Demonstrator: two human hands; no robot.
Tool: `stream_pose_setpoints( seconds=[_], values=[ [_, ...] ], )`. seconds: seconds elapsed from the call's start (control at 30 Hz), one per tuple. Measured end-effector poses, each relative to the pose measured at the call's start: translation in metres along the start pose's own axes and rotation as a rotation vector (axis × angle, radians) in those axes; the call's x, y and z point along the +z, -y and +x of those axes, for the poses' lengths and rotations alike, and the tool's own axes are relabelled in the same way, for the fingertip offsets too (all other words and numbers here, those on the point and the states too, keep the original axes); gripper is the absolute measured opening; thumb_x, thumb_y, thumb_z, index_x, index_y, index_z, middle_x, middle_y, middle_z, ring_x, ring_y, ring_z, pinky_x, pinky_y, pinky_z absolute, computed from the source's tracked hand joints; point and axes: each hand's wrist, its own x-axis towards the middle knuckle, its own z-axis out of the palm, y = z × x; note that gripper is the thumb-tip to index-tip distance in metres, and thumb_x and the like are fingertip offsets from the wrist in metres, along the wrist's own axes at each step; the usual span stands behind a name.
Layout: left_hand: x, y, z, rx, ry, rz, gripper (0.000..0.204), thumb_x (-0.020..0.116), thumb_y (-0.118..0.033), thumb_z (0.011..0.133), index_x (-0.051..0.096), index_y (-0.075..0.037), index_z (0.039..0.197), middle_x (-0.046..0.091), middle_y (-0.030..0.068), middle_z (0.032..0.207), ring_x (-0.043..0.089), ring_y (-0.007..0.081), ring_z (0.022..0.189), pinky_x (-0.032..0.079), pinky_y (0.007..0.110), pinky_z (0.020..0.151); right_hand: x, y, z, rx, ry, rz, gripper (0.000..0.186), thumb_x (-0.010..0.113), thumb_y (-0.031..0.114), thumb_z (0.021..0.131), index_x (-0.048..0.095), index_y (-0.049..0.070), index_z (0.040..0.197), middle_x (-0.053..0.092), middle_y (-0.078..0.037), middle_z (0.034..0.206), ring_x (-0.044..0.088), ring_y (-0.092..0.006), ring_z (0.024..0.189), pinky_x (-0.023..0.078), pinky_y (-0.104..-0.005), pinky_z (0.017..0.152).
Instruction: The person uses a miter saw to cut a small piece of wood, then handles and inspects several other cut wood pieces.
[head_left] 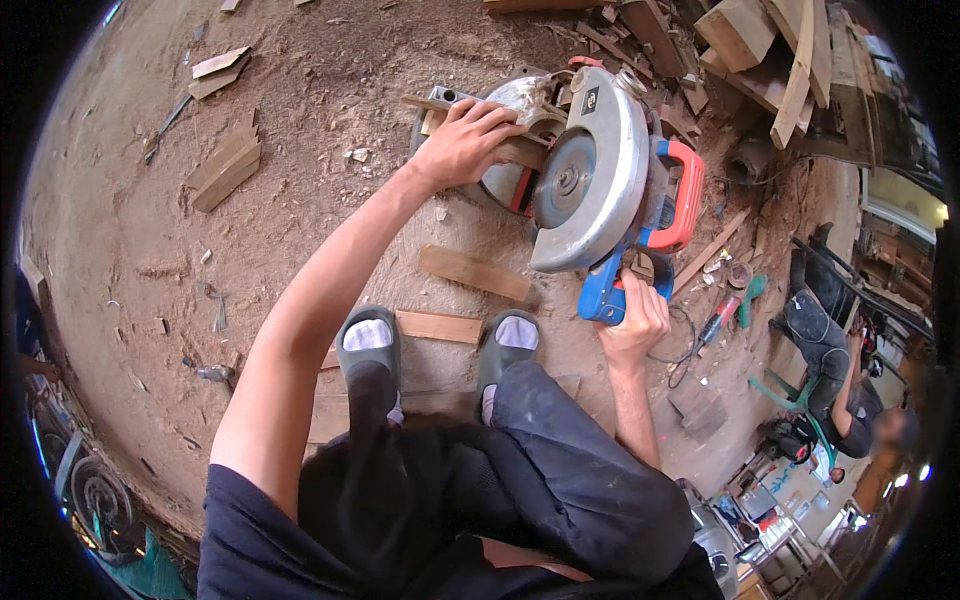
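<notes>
A miter saw (595, 130) with a silver guard, round blade (565, 180) and red carry handle (683, 195) stands on the dusty ground before me. My left hand (465, 140) grips a short wooden piece (522, 154) on the saw's base, left of the blade, fingers bent over it. My right hand (638, 320) is wrapped round the saw's blue handle (600, 300), lower right of the blade. A loose plank (473, 272) lies just below the saw, and another (438, 326) between my sandalled feet.
Wood offcuts (740, 40) are piled at upper right, with scraps (225, 165) on the left. A green-handled tool (750, 295) and cord (680, 350) lie right of me. A co-worker (830, 370) is at far right. Coiled items (100, 490) sit at lower left.
</notes>
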Motion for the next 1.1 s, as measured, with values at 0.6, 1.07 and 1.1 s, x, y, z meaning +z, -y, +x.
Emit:
stream_pose_setpoints(
  seconds=[0.6,1.07,1.1],
  values=[
    [-0.002,0.001,0.000,0.033,-0.035,0.048,0.055,0.075,-0.028,0.087,0.060,-0.019,0.139,0.058,0.0009,0.135,0.051,0.0237,0.131,0.036,0.043,0.109,0.008,0.000,0.002,-0.019,-0.074,-0.046,0.032,0.070,0.033,0.086,0.068,0.007,0.103,0.055,-0.007,0.073,0.059,-0.0273,0.066,0.045,-0.0409,0.064],
    [-0.001,0.003,-0.001,0.046,-0.050,0.059,0.059,0.077,-0.027,0.085,0.059,-0.019,0.140,0.057,0.0013,0.135,0.050,0.0232,0.131,0.034,0.043,0.110,-0.008,0.005,0.008,-0.002,-0.023,-0.007,0.035,0.075,0.027,0.080,0.068,0.006,0.107,0.061,-0.008,0.078,0.062,-0.0291,0.071,0.046,-0.0425,0.067],
    [-0.002,0.002,-0.001,0.043,-0.051,0.050,0.058,0.077,-0.027,0.085,0.059,-0.019,0.140,0.057,0.0014,0.136,0.050,0.0231,0.131,0.034,0.043,0.110,-0.008,0.005,0.008,-0.001,-0.027,-0.009,0.035,0.075,0.027,0.080,0.068,0.005,0.107,0.061,-0.008,0.078,0.062,-0.0292,0.071,0.046,-0.0426,0.067]
  ],
)
